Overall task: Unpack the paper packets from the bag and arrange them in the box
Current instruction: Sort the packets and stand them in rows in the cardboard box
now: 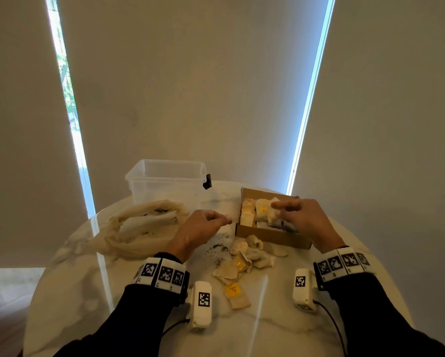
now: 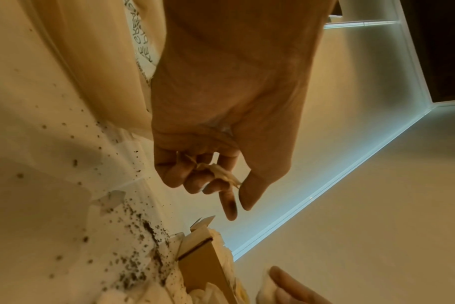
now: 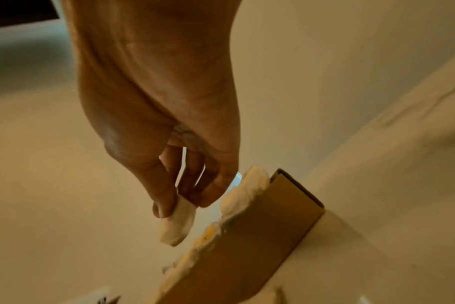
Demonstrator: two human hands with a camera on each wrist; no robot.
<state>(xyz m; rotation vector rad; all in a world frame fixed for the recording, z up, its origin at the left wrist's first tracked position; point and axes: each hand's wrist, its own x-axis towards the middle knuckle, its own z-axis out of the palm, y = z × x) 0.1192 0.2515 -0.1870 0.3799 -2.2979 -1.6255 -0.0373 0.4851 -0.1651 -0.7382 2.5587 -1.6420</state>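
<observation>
Over the cardboard box on the desk, the right hand pinches a paper packet. Left hand's grip curls round a crumpled scrap. More packets lie loose beside the emptied bag.

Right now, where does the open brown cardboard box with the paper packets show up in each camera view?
Head: the open brown cardboard box sits right of centre on the marble table, under the right hand.
Left wrist: its corner at bottom centre, below the left hand.
Right wrist: its side wall at lower right, beside the fingers.
Shared landmark: the white paper packets standing along its rim.
</observation>
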